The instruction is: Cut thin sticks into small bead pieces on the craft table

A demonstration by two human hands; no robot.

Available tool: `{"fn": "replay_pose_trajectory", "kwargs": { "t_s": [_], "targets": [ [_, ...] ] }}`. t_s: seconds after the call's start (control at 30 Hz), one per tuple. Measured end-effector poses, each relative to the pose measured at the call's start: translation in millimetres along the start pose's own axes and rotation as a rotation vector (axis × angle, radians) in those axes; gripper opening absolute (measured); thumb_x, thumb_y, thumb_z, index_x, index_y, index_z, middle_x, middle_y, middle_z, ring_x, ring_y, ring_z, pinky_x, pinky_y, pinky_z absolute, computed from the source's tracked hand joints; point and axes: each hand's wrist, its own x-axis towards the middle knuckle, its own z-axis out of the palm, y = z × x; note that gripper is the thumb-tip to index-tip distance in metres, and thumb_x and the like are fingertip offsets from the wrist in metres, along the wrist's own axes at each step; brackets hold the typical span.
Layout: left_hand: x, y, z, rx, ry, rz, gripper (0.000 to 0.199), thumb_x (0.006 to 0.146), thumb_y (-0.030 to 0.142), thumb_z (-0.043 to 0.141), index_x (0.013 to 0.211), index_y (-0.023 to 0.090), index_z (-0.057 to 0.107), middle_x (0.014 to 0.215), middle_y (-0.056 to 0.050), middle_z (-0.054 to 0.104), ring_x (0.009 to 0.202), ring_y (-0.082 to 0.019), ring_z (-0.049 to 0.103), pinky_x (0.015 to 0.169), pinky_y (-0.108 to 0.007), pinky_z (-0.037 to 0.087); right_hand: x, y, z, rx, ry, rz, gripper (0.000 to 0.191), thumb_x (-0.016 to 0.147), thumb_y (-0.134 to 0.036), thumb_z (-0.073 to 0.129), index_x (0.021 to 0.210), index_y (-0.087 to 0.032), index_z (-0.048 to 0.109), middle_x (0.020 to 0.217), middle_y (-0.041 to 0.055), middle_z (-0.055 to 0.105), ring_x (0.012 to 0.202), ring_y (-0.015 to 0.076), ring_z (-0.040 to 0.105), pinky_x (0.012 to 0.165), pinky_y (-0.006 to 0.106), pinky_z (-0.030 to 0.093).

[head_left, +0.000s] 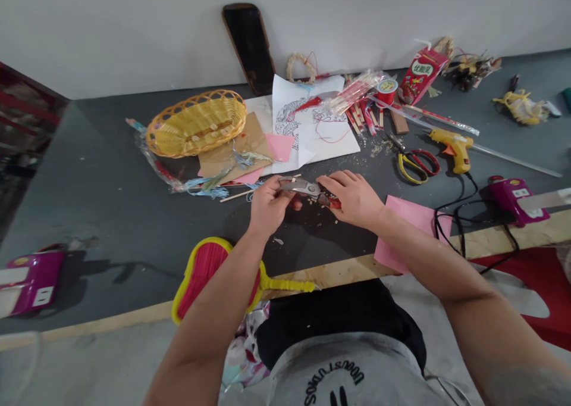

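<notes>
- The right hand [354, 197] is closed around the red handles of silver-bladed metal shears [303, 187], which are held just above the dark grey desk [129, 227], near its front edge.
- The left hand [270, 206] is curled, with its fingers at the blade end of the shears; I cannot tell exactly what it grips.
- A thin, pale, straight stick [234, 196] reaches leftward from beside the left hand.
- Small pale chips [311, 215] lie scattered on the desk beneath the shears.
- Beyond the left hand, a yellow woven oval basket [172, 123] overlaps a brown paper sheet [256, 135].
- Beyond the shears lies white paper with a black line drawing [288, 111].
- To the right are scissors with one yellow and one red handle [402, 151], then a yellow glue gun [461, 153].
- A pink paper square [414, 212] lies partly under the right forearm.
- A red, yellow-edged, paddle-shaped object [207, 263] lies near the left forearm.
</notes>
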Motion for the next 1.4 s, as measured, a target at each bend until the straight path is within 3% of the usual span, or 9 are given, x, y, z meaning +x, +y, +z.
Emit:
{"fn": "replay_pose_trajectory", "kwargs": {
  "t_s": [0.2, 0.43, 0.8, 1.23, 1.4],
  "targets": [
    [0.3, 0.5, 3.5, -0.016, 0.019, -0.015, 0.028, 0.08, 0.042, 0.078, 0.079, 0.016, 0.069, 0.059, 0.001, 0.067, 0.046, -0.011, 0.061, 0.048, -0.021, 0.052, -0.2, -1.1, 2.7, -0.024, 0.017, 0.031, 0.048, 0.085, -0.017, 0.055, 0.134, -0.018, 0.058, 0.121, 0.0126, 0.067, 0.11, 0.0285, 0.06, 0.087, 0.039, 0.044],
    [2.4, -5.3, 3.7, -0.078, 0.122, -0.023, 0.028, 0.071, 0.037, 0.085, 0.079, 0.017, 0.066, 0.061, 0.003, 0.066, 0.047, -0.011, 0.063, 0.046, -0.021, 0.054, 1.0, -0.9, 2.8, -0.05, 0.043, 0.029, 0.057, 0.085, -0.021, 0.057, 0.142, -0.021, 0.054, 0.129, 0.0122, 0.065, 0.114, 0.0299, 0.056, 0.088, 0.041, 0.042],
    [1.9, -0.3, -2.8, 0.002, -0.021, 0.001, 0.01, 0.079, 0.025, 0.072, 0.075, 0.016, 0.07, 0.06, -0.001, 0.07, 0.046, -0.012, 0.062, 0.048, -0.022, 0.052, -0.6, 0.7, -1.7, -0.002, 0.018, -0.008, 0.061, 0.086, -0.026, 0.058, 0.147, -0.019, 0.05, 0.134, 0.0132, 0.063, 0.119, 0.0307, 0.052, 0.091, 0.042, 0.04],
    [0.1, -0.6, -0.3, -0.035, -0.031, 0.016, 0.022, 0.081, 0.036, 0.077, 0.077, 0.015, 0.071, 0.073, -0.005, 0.076, 0.047, -0.011, 0.061, 0.047, -0.022, 0.052, -0.4, 0.1, 1.5, -0.009, 0.007, 0.01, 0.051, 0.084, -0.017, 0.055, 0.135, -0.019, 0.058, 0.121, 0.0125, 0.067, 0.111, 0.0283, 0.058, 0.085, 0.038, 0.041],
    [1.7, -4.7, 2.5, -0.089, 0.03, 0.019, 0.026, 0.077, 0.039, 0.081, 0.08, 0.016, 0.07, 0.069, -0.002, 0.072, 0.048, -0.01, 0.061, 0.049, -0.022, 0.053, 0.6, -1.5, 1.9, -0.031, 0.022, 0.036, 0.052, 0.084, -0.017, 0.057, 0.136, -0.02, 0.057, 0.123, 0.0122, 0.066, 0.112, 0.0281, 0.057, 0.087, 0.039, 0.04]
  ]
}}
